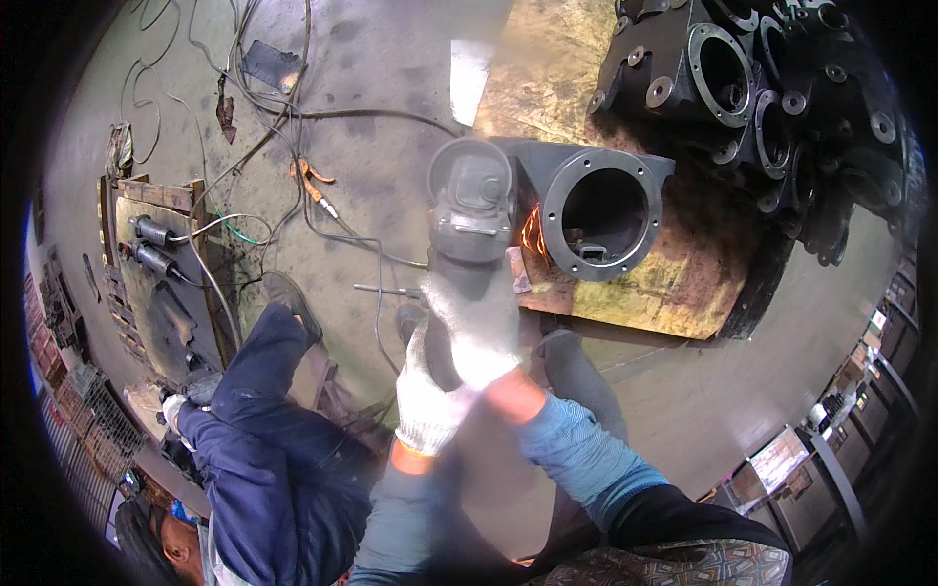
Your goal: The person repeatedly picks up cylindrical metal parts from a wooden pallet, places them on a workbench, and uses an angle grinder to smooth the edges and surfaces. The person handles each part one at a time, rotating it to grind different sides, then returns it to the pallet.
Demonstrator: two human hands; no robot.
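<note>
Floor [381, 88], gloved fingers [440, 296] (right foremost) around grinder [470, 232]

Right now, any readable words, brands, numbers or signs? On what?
None legible.
Gray power tool: blurred, no marking readable.
Flanged casting: no lettering visible.
Cylindrical tool, left: too small to read.
Bright panel, lower right: too small to tell.

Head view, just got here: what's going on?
The person grips a grey grinder-like power tool in both gloved hands, left hand and right hand. Orange sparks show between the tool and a dark metal housing with a round flanged opening; the exact contact is hidden. The housing rests on a stained yellow-brown surface, with similar dark housings piled beyond at upper right. A co-worker in dark blue is low down at the left.
</note>
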